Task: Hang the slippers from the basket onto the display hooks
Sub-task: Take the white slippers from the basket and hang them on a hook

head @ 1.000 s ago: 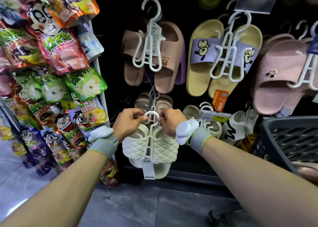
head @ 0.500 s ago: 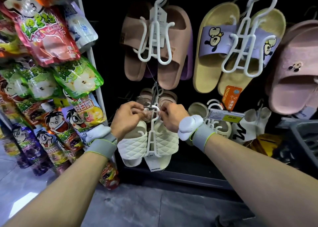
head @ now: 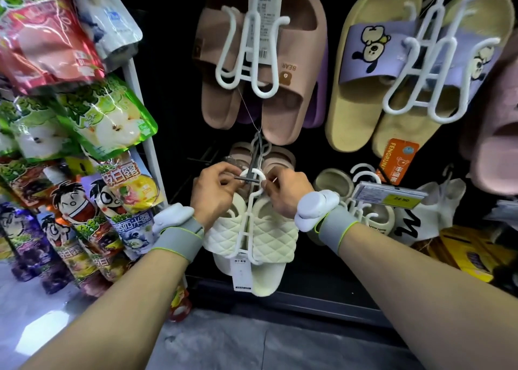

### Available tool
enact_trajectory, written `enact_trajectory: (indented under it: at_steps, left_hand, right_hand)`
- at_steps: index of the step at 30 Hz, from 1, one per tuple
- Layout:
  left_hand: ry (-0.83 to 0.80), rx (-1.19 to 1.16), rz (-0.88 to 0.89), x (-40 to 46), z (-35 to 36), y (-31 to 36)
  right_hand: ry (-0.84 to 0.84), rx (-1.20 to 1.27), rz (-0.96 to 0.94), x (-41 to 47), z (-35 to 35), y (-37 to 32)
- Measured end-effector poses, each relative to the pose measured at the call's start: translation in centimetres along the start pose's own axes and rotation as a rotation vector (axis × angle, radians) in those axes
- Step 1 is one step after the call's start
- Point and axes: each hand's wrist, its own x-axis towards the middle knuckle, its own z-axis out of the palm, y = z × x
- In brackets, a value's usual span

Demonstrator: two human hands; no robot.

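A pair of cream quilted slippers [head: 276,236] hangs on a white plastic hanger [head: 253,177] low in the middle of the black display wall. The hanger's round top loop sits around a grey metal display hook [head: 246,178]. My left hand [head: 215,190] pinches the left side of the loop and the hook. My right hand [head: 286,191] grips the loop's right side. A white price tag [head: 241,274] dangles under the slippers. The basket is out of view.
Pink slippers [head: 291,89] and yellow panda slippers [head: 361,109] hang above. More small slippers [head: 335,183] and a price label [head: 389,194] are to the right. A rack of snack bags [head: 98,117] stands at the left. Grey floor lies below.
The view has moved closer to the wall and the basket has left the frame. My hands lifted the cream slippers, and the hanger loop now sits around the metal hook.
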Motion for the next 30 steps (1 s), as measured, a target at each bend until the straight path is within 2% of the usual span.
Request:
enact_trajectory:
  at_steps: [15,21,26,30]
  left_hand:
    - [0.004,-0.067,0.031,3.5,1.8,-1.8]
    - [-0.012,-0.047,0.022,3.7,1.5,-2.0]
    - [-0.054,-0.05,0.069,3.1,0.8,-1.5]
    - [-0.035,0.079,0.087,2.1,0.1,-0.9]
  right_hand:
    - [0.117,0.076,0.083,3.2,1.3,1.2]
    - [0.054,0.051,0.103,3.4,1.0,1.0]
    - [0.023,0.031,0.036,2.2,0.3,1.0]
    - [0.008,0.028,0.111,1.2,-0.4,0.6]
